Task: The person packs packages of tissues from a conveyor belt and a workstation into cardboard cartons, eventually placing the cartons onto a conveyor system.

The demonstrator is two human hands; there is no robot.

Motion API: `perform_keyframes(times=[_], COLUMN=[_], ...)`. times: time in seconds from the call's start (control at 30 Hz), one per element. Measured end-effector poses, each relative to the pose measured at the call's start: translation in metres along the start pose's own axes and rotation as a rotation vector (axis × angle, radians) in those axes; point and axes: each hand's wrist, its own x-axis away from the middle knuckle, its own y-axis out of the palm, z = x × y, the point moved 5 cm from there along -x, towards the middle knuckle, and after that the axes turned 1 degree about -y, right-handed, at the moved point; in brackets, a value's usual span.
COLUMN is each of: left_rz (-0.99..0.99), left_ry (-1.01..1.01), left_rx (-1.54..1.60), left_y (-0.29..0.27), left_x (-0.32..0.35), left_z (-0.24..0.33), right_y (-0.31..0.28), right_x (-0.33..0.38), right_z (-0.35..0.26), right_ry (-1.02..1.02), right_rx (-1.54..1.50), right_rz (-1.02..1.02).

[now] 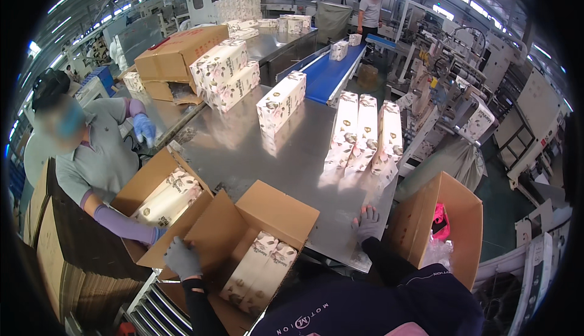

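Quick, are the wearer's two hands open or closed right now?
Left hand: at a cardboard carton flap; grip unclear.
Right hand: open, on the metal table.

Passage over the metal table between obstacles: raised carton flap, three floral packs

Shiny grey metal worktop brightly lit, pale glare patches across its surface. Light: long white ceiling tubes above and beyond it. Left of it, grey-shirted person, head blurred. Around it, straight edges bend; corners black.
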Motion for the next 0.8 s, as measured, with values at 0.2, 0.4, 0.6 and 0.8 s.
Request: perform_keyframes(times=[0.2, 0.4, 0.6, 0.8], left_rz=[0.025, 0.001, 0.024, 0.049], left_ry=[-0.001, -0.052, -0.029, -0.086], left_rx=[0.012, 0.002, -0.018, -0.033], left_y=[-0.007, -0.010, -0.010, -0.016], left_x=[0.000, 0.004, 0.004, 0.008], left_z=[0.018, 0.012, 0.028, 0.019], right_y=[0.014, -0.121, -0.090, -0.092], right_x=[-0.035, -0.198, -0.327, -0.334], right_z=[0.015, -0.032, 0.024, 0.005], right_ry=[0.111, -0.197, 0.125, 0.482], right_rx=[-0.306, 0.023, 0.022, -0.112], right_rz=[-0.171, 0.290, -0.110, -0.277])
